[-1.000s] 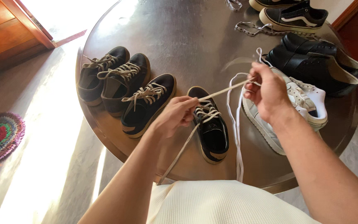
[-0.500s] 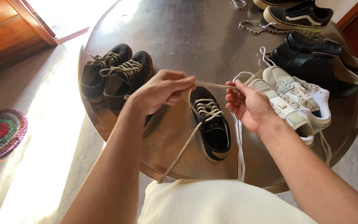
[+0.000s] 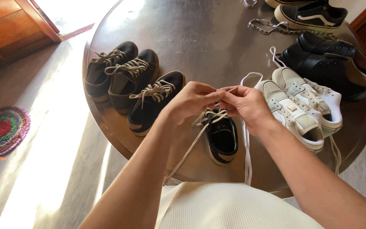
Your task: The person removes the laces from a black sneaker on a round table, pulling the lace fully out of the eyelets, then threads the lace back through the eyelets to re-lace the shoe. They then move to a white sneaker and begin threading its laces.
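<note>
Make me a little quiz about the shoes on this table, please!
1. True or false: both hands are at the laces of the black sneaker.
2. Which pair sits just right of that sneaker? A) white sneakers B) red boots C) green sandals
3. Fill in: a loose beige lace end hangs over the edge of the round metal ____.

Key: 1 true; 2 A; 3 table
</note>
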